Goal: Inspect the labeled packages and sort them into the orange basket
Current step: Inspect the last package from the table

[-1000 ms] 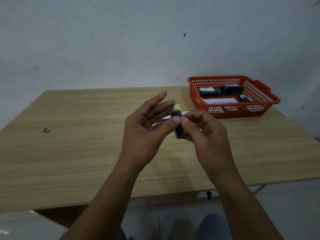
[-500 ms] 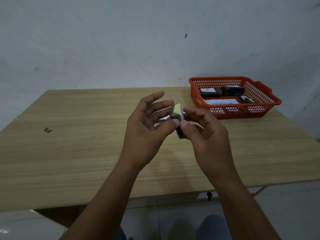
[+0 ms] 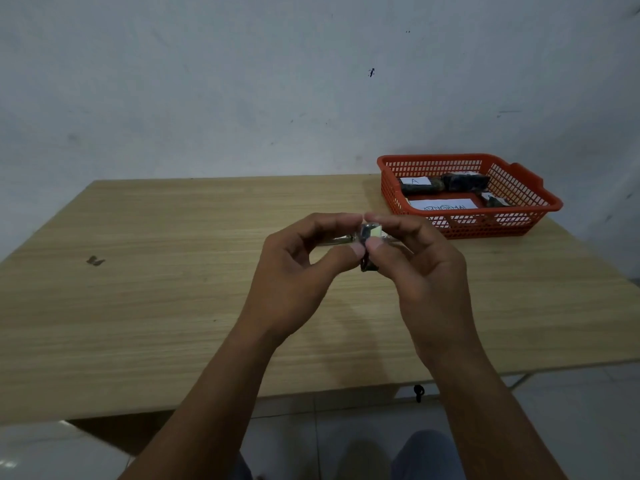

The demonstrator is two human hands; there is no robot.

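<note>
From the head camera, both hands meet above the middle of the light wooden surface [image 3: 173, 306]. The left hand [image 3: 298, 271] and the right hand [image 3: 422, 268] together pinch a small dark wrapped package with a pale label [image 3: 370, 233], each with curled fingers above it and a thumb below; the fingers [image 3: 391, 221] of the right hand arch over its top. The package is held up off the surface, between the two thumbs, with its dark lower end showing beneath them.

Well apart, at the far right corner of the surface, stands an orange plastic lattice basket [image 3: 512, 223]. In it lie a dark package with a white label marked A [image 3: 420, 185], another dark package [image 3: 465, 181] just beside it, a third small one [image 3: 495, 200] nearer the right wall, and a white paper card with writing [image 3: 443, 204].

A small dark mark [image 3: 95, 260] sits on the left of the surface.
</note>
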